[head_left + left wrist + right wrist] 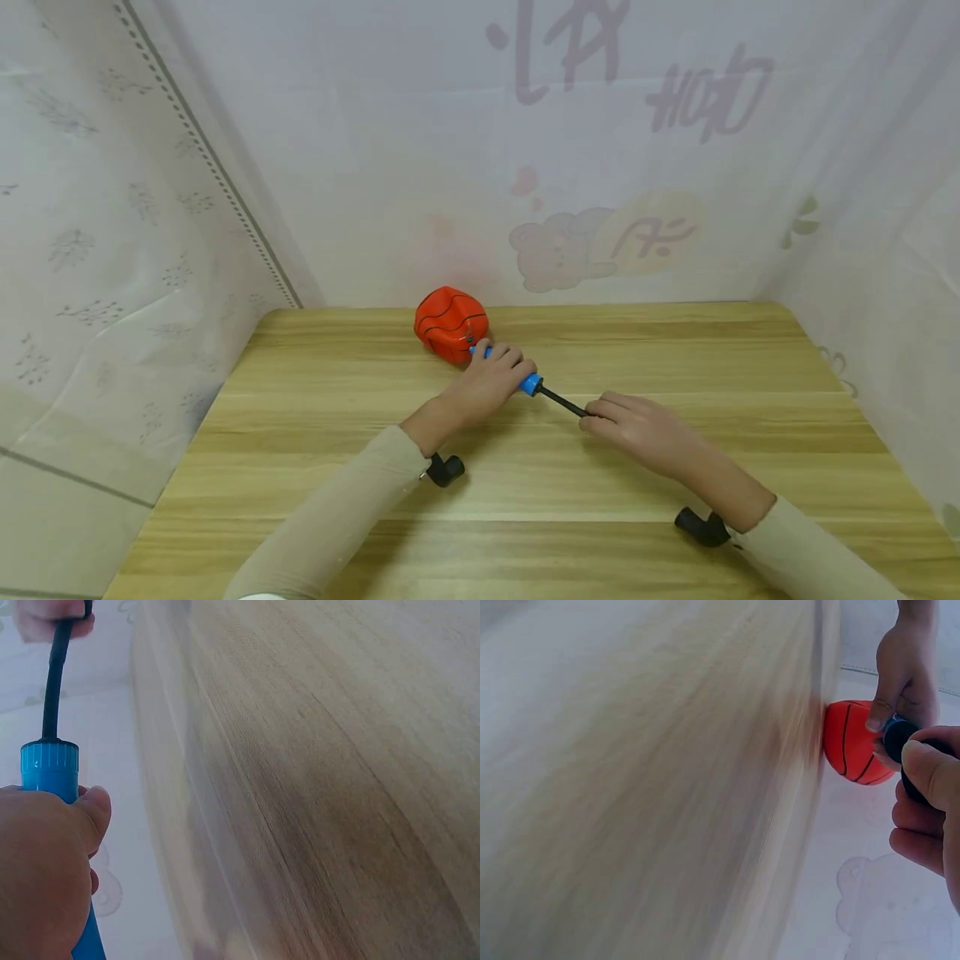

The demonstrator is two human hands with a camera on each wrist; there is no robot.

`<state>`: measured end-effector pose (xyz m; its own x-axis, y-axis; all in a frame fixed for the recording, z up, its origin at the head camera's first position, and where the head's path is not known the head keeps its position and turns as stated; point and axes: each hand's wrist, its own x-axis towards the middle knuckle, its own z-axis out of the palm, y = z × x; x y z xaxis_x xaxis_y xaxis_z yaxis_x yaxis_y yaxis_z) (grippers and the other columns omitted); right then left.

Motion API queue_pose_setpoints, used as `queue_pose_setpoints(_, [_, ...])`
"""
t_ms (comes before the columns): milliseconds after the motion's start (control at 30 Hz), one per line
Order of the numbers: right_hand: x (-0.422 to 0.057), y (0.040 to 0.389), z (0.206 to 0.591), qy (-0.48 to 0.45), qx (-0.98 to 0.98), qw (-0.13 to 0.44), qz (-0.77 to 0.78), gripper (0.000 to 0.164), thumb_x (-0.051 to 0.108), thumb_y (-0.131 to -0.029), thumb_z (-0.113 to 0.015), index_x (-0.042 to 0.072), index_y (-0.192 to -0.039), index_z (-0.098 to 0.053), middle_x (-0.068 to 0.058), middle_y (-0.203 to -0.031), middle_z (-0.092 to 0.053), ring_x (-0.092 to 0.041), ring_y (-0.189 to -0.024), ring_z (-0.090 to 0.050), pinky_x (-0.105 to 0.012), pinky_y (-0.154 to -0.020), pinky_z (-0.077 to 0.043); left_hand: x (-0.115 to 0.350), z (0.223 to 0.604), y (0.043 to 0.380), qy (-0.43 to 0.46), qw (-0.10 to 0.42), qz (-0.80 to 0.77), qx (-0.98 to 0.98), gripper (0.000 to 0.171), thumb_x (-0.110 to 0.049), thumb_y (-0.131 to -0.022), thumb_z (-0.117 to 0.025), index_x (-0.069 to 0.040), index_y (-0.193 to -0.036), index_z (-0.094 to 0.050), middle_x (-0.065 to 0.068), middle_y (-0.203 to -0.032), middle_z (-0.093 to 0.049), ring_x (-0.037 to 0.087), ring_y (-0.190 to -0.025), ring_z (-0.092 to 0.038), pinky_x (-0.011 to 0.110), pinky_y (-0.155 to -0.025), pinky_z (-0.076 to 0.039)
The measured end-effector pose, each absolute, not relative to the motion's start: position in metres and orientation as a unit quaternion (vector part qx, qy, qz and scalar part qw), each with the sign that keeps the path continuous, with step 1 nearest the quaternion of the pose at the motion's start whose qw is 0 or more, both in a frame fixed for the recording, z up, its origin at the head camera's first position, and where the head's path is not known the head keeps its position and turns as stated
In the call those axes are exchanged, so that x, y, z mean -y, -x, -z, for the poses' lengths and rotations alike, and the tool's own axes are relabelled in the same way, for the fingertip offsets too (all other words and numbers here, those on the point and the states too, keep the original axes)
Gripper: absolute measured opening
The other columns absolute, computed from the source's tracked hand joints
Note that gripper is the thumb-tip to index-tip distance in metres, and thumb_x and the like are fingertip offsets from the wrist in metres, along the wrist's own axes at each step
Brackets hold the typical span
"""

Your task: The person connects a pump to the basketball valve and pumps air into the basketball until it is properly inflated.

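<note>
Your right hand (946, 796) grips a black handle (913, 787), nearer this camera than the toy basketball (847, 742) and to the lower right of it in frame. Your left hand (909, 675), mostly above and right of the basketball, holds a dark blue-edged tube (898, 738) and partly overlaps the ball. The wood-grain tabletop (667, 772) spreads left of the basketball, and a pale backdrop (817, 892) with a faint outline print (896, 900) shows below it.
</note>
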<state>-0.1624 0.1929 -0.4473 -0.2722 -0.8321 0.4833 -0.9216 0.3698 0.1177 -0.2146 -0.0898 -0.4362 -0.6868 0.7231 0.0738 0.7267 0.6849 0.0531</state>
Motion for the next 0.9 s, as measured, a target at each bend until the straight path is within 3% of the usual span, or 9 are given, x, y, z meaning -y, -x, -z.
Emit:
queue_pose_setpoints(233, [-0.172, 0.178, 0.451, -0.558, 0.791, 0.237, -0.088, 0.050, 0.019, -0.112, -0.021, 0.008, -0.104, -0.069, -0.002, -0.099, -0.067, -0.015, -0.087, -0.063, -0.025, -0.074, -0.055, 0.091, 0.437, 0.214, 0.391, 0.032, 0.034, 0.919, 0.021, -0.019, -0.106, -0.055, -0.019, -0.126, -0.057, 0.000, -0.117, -0.055, 0.023, -0.116, -0.045, 0.052, -0.107, -0.030])
queue_pose_setpoints(333, [-0.164, 0.185, 0.452, -0.559, 0.789, 0.238, -0.088, 0.030, 0.011, -0.110, -0.040, 0.007, -0.104, -0.069, -0.003, -0.099, -0.067, -0.015, -0.087, -0.063, -0.025, -0.074, -0.054, 0.090, 0.438, 0.215, 0.390, 0.036, 0.032, 0.919, 0.020, -0.020, -0.106, -0.055, -0.019, -0.126, -0.057, 0.000, -0.116, -0.055, 0.022, -0.114, -0.046, 0.051, -0.106, -0.031])
queue_pose_setpoints(400, [-0.159, 0.189, 0.451, -0.559, 0.789, 0.240, -0.088, 0.012, 0.004, -0.102, -0.059, 0.007, -0.103, -0.070, -0.003, -0.099, -0.068, -0.015, -0.087, -0.063, -0.025, -0.075, -0.055, 0.090, 0.439, 0.215, 0.392, 0.037, 0.032, 0.919, 0.020, -0.020, -0.106, -0.055, -0.019, -0.125, -0.057, 0.000, -0.116, -0.055, 0.023, -0.115, -0.046, 0.052, -0.106, -0.031])
queue_pose_setpoints(467, [-0.155, 0.191, 0.451, -0.557, 0.791, 0.236, -0.091, 0.015, 0.000, -0.090, -0.073, 0.006, -0.103, -0.070, -0.003, -0.098, -0.068, -0.016, -0.087, -0.063, -0.026, -0.075, -0.055, 0.090, 0.440, 0.215, 0.395, 0.037, 0.032, 0.917, 0.020, -0.019, -0.106, -0.055, -0.019, -0.125, -0.057, 0.000, -0.116, -0.055, 0.023, -0.116, -0.046, 0.052, -0.106, -0.031])
queue_pose_setpoints(567, [-0.151, 0.194, 0.451, -0.555, 0.793, 0.233, -0.095, 0.024, -0.001, -0.082, -0.079, 0.006, -0.103, -0.071, -0.003, -0.098, -0.068, -0.016, -0.087, -0.064, -0.026, -0.075, -0.055, 0.089, 0.441, 0.215, 0.399, 0.037, 0.035, 0.916, 0.019, -0.018, -0.106, -0.055, -0.019, -0.125, -0.057, 0.000, -0.117, -0.055, 0.023, -0.117, -0.046, 0.052, -0.106, -0.032])
queue_pose_setpoints(700, [-0.149, 0.195, 0.451, -0.560, 0.786, 0.242, -0.099, 0.020, -0.001, -0.084, -0.077, 0.005, -0.102, -0.072, -0.004, -0.096, -0.068, -0.016, -0.085, -0.063, -0.025, -0.074, -0.055, 0.091, 0.439, 0.216, 0.403, 0.037, 0.053, 0.913, 0.018, -0.018, -0.105, -0.056, -0.019, -0.123, -0.058, -0.001, -0.116, -0.056, 0.022, -0.117, -0.047, 0.052, -0.106, -0.032])
queue_pose_setpoints(800, [-0.151, 0.194, 0.451, -0.564, 0.779, 0.254, -0.101, 0.007, 0.003, -0.096, -0.066, 0.005, -0.101, -0.071, -0.005, -0.095, -0.068, -0.016, -0.083, -0.063, -0.025, -0.073, -0.055, 0.092, 0.436, 0.217, 0.409, 0.039, 0.072, 0.909, 0.017, -0.019, -0.104, -0.058, -0.019, -0.121, -0.059, -0.001, -0.114, -0.057, 0.022, -0.115, -0.048, 0.052, -0.104, -0.033])
queue_pose_setpoints(900, [-0.154, 0.193, 0.451, -0.566, 0.773, 0.266, -0.102, 0.028, 0.011, -0.108, -0.044, 0.005, -0.100, -0.070, -0.005, -0.095, -0.068, -0.016, -0.082, -0.063, -0.025, -0.072, -0.055, 0.094, 0.435, 0.218, 0.407, 0.044, 0.076, 0.909, 0.018, -0.018, -0.103, -0.060, -0.019, -0.121, -0.059, -0.002, -0.114, -0.058, 0.021, -0.113, -0.049, 0.051, -0.103, -0.033])
